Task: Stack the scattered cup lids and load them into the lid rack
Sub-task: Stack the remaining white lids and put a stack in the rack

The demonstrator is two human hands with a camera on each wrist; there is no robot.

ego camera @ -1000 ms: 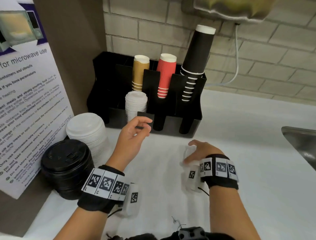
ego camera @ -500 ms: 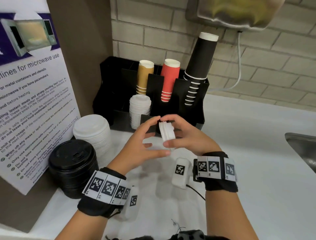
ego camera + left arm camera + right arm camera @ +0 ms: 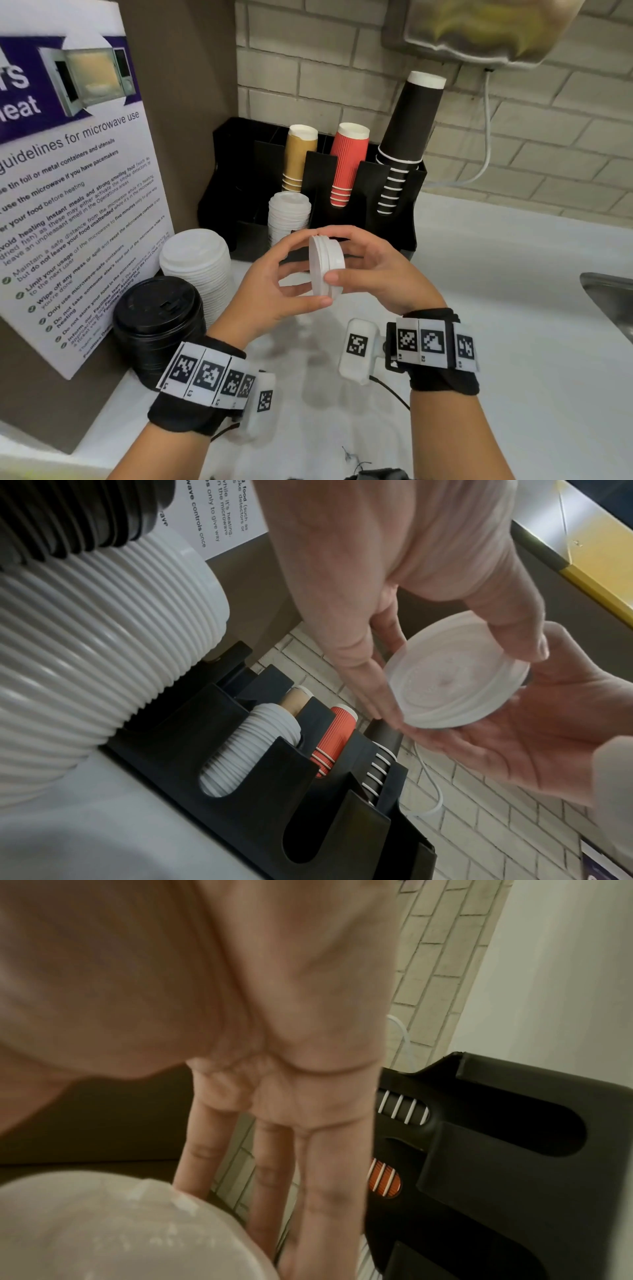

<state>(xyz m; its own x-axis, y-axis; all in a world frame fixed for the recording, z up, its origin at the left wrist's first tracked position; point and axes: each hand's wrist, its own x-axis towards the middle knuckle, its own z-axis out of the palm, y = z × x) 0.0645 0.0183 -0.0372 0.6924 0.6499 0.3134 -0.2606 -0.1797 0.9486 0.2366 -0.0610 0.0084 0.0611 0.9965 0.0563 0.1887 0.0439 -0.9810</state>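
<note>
A short stack of white cup lids (image 3: 327,265) stands on edge in the air in front of the black rack (image 3: 239,192). My left hand (image 3: 308,270) curls round its left face, thumb under the rim. My right hand (image 3: 337,255) pinches the rim from the right, thumb in front and fingers behind. The left wrist view shows the lids (image 3: 455,683) between both hands, above the rack (image 3: 342,804). In the right wrist view a lid (image 3: 120,1226) fills the lower left, blurred. One rack slot holds a column of white lids (image 3: 289,216).
A tall stack of larger white lids (image 3: 195,263) and a stack of black lids (image 3: 157,318) stand on the counter at left, against a microwave notice (image 3: 75,192). Tan, red and black cup columns (image 3: 346,164) fill the rack. A sink edge (image 3: 609,294) lies at right.
My right hand rose from the counter with lids and met my left hand, which came in from beside the rack. Both now hold the small stack together, slightly higher than half a second ago.
</note>
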